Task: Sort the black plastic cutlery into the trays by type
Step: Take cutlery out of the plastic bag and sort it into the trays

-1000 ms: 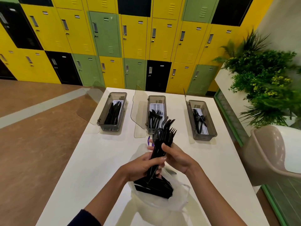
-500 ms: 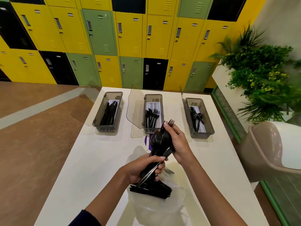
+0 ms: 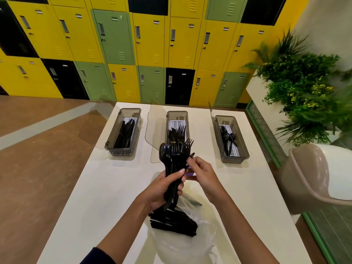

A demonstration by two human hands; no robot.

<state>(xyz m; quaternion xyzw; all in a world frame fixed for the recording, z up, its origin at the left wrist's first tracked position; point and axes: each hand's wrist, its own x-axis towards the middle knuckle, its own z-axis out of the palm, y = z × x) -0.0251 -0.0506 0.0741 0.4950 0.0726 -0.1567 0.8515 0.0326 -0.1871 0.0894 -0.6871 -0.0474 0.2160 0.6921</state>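
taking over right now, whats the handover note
Left hand grips a mixed bundle of forks and a spoon, upright above the table. Right hand pinches one piece at the bundle's right edge; its type is unclear.
Done: knives lie in the left tray, forks in the middle tray, spoons in the right tray.
Left: sort the bundle, then the pile in the plastic bag.

Yellow-green lockers [image 3: 148, 39], brown floor [image 3: 38, 168]
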